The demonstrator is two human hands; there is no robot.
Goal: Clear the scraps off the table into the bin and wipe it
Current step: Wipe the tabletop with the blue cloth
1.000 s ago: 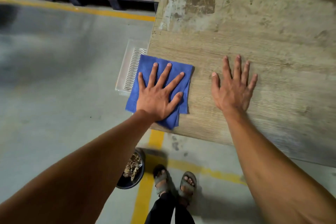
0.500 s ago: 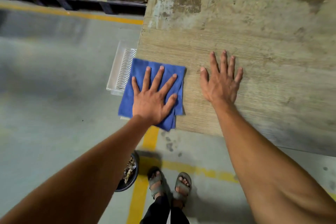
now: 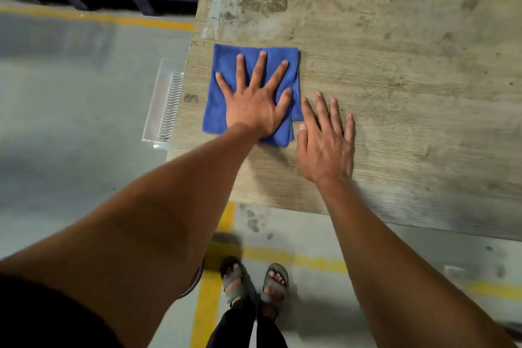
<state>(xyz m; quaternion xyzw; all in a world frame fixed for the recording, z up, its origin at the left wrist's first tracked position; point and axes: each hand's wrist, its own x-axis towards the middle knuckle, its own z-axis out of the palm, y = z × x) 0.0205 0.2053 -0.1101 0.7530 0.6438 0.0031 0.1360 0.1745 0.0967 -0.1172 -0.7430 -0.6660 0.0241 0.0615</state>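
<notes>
Wipe step. Left hand [image 3: 254,110] lay flat, fingers [image 3: 261,65] spread wide, pressing folded blue cloth [image 3: 223,70] near the surface's [image 3: 395,79] left edge. Right hand [image 3: 324,144] flat beside it, bracing. Best: even palm pressure, overlapping strokes. Bin probably hidden under left forearm.

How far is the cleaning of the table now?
Done: no scraps show on the table. In hand: the left hand presses the blue cloth flat near the left edge; the right hand rests beside it. Left: stained patches at the far end look unwiped.
</notes>
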